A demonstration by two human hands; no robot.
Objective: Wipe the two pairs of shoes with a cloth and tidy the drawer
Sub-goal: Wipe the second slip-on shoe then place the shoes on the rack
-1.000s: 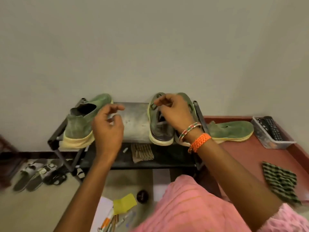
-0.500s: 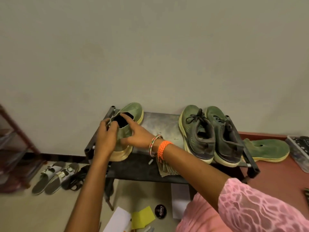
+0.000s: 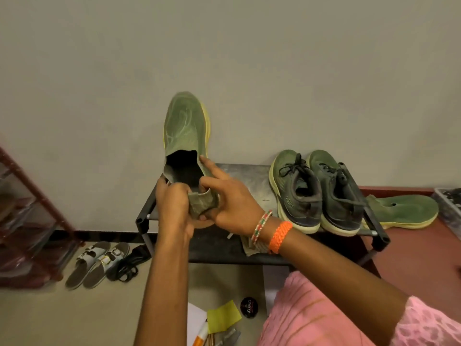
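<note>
A green slip-on shoe [image 3: 186, 126] with a yellow sole is lifted off the black shoe rack [image 3: 245, 179], toe pointing up toward the wall. My left hand [image 3: 172, 206] grips its heel from the left. My right hand [image 3: 228, 203] holds the heel collar, thumb inside the opening and index finger along the side. A pair of dark green laced sneakers [image 3: 316, 191] stands on the rack's right end. A brownish cloth [image 3: 252, 247] lies on the rack's lower shelf, partly hidden by my right wrist. The other green slip-on [image 3: 404, 212] lies on its side right of the rack.
A red-brown surface [image 3: 419, 255] is on the right, with a grey basket [image 3: 446, 208] at its edge. On the floor are grey sandals [image 3: 97, 263], a black tangle, a polish tin [image 3: 249, 307], yellow notes [image 3: 222, 318] and pens. A red rack [image 3: 32, 216] stands at left.
My right hand left the laced sneakers and joined my left hand on the green slip-on. Both hands have raised the shoe off the rack and tipped its toe upward.
</note>
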